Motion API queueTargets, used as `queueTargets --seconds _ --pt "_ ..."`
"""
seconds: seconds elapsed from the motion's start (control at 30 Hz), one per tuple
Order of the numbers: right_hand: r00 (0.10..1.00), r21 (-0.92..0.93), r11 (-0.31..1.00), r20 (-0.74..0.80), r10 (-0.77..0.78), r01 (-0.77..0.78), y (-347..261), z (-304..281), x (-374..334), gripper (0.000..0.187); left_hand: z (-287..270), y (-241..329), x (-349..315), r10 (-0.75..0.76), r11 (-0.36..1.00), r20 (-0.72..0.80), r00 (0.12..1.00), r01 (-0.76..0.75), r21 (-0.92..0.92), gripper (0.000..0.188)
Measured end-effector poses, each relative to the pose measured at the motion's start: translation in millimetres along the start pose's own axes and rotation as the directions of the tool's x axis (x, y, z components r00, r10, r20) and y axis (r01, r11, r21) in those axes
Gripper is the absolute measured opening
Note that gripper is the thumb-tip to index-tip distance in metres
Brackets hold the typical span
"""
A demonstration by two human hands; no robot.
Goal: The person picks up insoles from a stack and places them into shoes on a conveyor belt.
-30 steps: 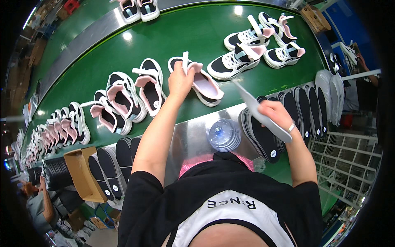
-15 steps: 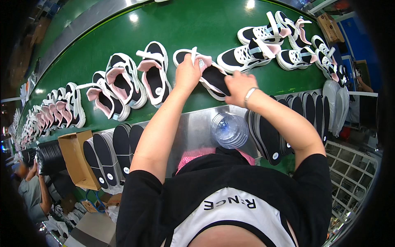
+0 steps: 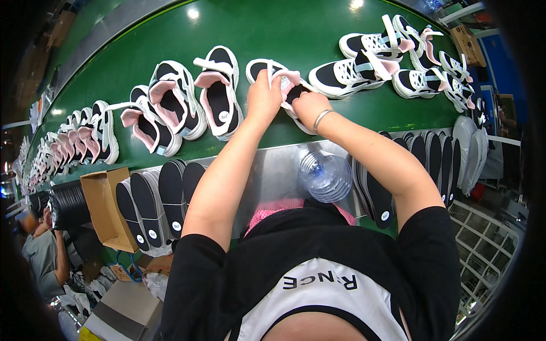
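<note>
"As the L hand (image 3: pixel 263 99) pinches the shoe (image 3: pixel 290 91) at its tongue (image 3: pixel 292 77), where's the R hand (image 3: pixel 314 109)?"

"Inside the shoe, tips hidden; can't tell if spread or pinching."

"Shoe's loc.?"

"Green desk (image 3: pixel 273 31), btwn other shoes (image 3: pixel 344 74), w/ insoles (image 3: pixel 170 187) along the near side."
</note>
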State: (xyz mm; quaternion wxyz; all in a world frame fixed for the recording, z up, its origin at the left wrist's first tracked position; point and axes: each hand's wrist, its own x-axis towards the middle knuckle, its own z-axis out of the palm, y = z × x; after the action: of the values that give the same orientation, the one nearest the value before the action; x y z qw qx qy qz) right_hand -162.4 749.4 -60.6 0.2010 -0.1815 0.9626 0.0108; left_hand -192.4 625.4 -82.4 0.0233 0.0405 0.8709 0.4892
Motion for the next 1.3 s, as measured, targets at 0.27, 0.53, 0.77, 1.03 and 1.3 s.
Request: queueTargets --seconds 0.27,0.53,0.77,1.03,1.3 --pt "0.829 -0.010 0.995 0.552 0.088 -0.099 -7.4 -29.1 25.7 0.048 -1.6 -3.0 1.6 0.021 0.999 0.007 1.000 -0.021 -0.049 0.027" --pt "0.966 -0.119 0.991 0.245 0.083 -0.055 -7.7 -1.8 27.0 0.024 -1.5 -2.5 4.1 0.033 0.999 0.010 0.999 -0.034 0.039 0.024" --pt "0.863 -0.138 0.986 0.505 -0.007 0.089 7.1 -8.3 16.9 0.027 2.8 0.2 4.7 0.052 0.998 0.006 0.999 -0.052 0.020 0.026" --pt "0.839 0.036 0.999 0.542 -0.054 0.041 8.8 -15.3 -13.8 0.030 8.6 0.3 1.6 0.010 0.999 -0.057 0.998 -0.008 0.040 0.023" --pt "0.893 0.210 0.976 0.426 -0.147 0.060 12.3 -15.1 -25.5 0.037 0.4 -8.0 -6.3 -0.013 0.990 -0.060 0.998 0.005 -0.141 0.025"
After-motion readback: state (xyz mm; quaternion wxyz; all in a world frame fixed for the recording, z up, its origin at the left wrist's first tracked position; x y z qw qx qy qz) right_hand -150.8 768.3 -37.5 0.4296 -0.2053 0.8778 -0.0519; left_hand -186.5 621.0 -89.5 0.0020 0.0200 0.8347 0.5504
